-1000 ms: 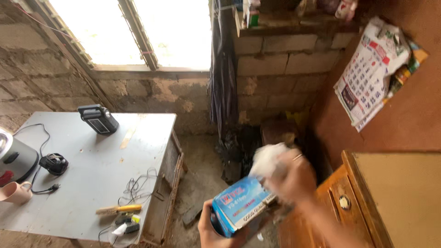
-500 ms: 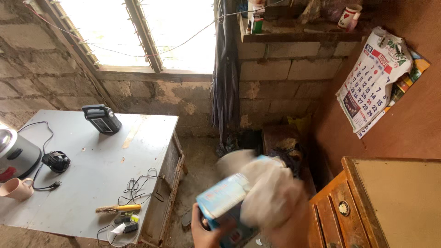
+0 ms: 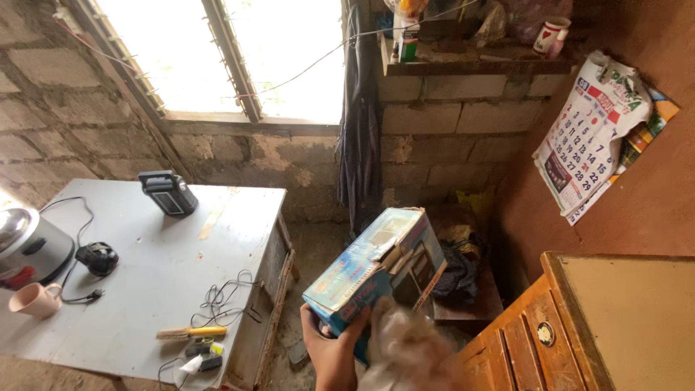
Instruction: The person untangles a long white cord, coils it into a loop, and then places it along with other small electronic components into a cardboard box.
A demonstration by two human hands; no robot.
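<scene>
At the far left edge of the grey table (image 3: 145,289) stands a metal cooker pot (image 3: 25,246), with a pink mug (image 3: 32,300) in front of it and a black plug adapter (image 3: 96,258) on a black cord just to its right. A dark portable radio (image 3: 168,192) sits at the back of the table near the window wall. Toward the front edge lie a tangle of thin black wire (image 3: 224,300), a yellow-handled brush (image 3: 190,333) and some small dark parts that are too small to tell apart.

Right of the table, the left hand (image 3: 331,347) rises from the bottom of the view with the forearm nearly vertical. Its fingers are curled around the lower left corner of a blue cardboard box (image 3: 373,264), thumb on the near face, gripping it from below. The box is held in the air between the table and the wooden cabinet (image 3: 550,340), tilted with its open end up and to the right; a flap stands loose at that end.

The right hand (image 3: 409,351) is a motion-blurred shape just below the box. Whether its fingers are open or closed, or touching the box, cannot be told.

A wall calendar (image 3: 590,137) hangs at the upper right, below a shelf holding a white cup (image 3: 552,35).
</scene>
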